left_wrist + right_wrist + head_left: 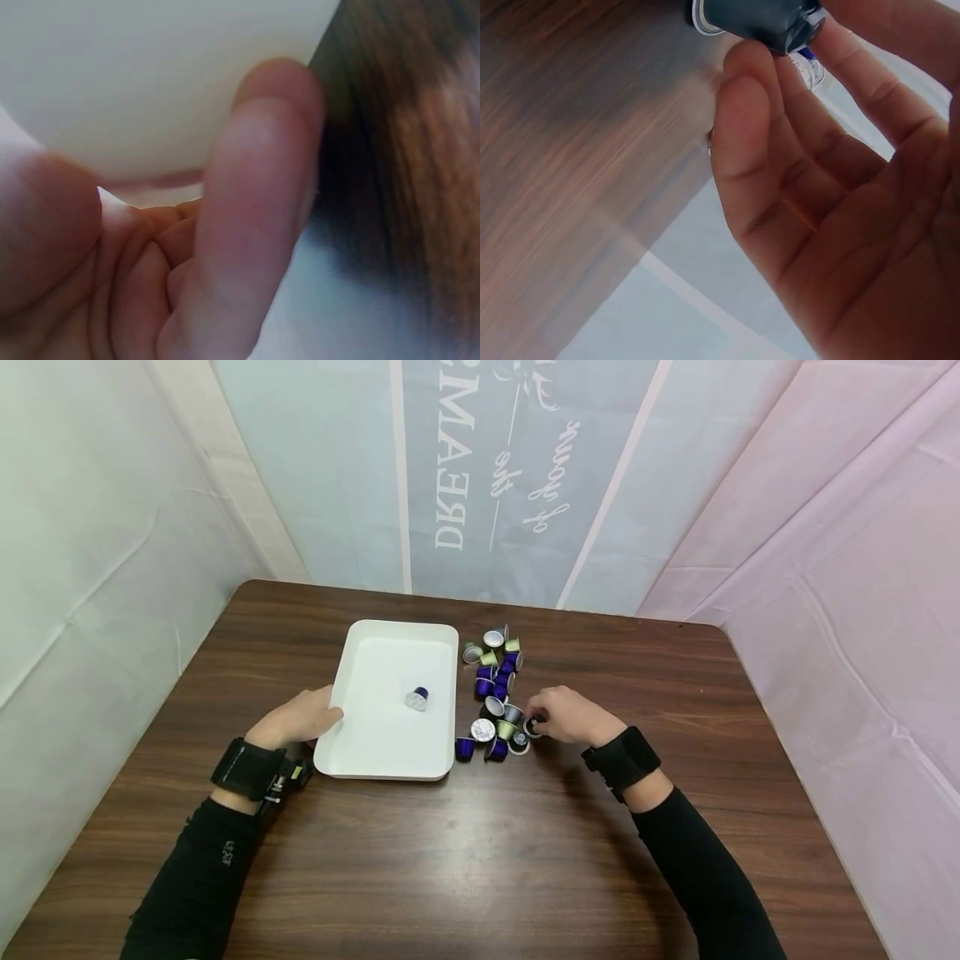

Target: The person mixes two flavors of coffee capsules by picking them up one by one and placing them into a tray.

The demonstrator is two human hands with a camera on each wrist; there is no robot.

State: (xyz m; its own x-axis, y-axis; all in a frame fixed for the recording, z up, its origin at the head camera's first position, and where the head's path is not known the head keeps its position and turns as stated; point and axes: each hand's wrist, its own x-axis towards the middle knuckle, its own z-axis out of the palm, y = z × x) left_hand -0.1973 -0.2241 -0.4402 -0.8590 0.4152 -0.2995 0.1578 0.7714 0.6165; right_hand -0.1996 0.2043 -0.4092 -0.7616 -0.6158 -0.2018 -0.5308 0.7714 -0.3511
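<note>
My left hand [300,718] grips the left rim of a white rectangular tray [345,735], and in the left wrist view its thumb lies against the pale tray wall [150,82]. On the tray lies one coffee capsule [417,698] with a dark blue end, tipped on its side. To the tray's right, my right hand [573,714] pinches a dark coffee capsule [754,19] at the right edge of a cluster; the fingers partly cover it in the head view. Blue [484,688], green [506,729], grey and black capsules make up that cluster.
The brown wooden table [480,877] carries everything. Loose capsules stand and lie in a strip along the tray's right side, some close to its rim. Behind the table hangs a pale blue printed cloth [517,485], with white cloth [97,527] at the sides.
</note>
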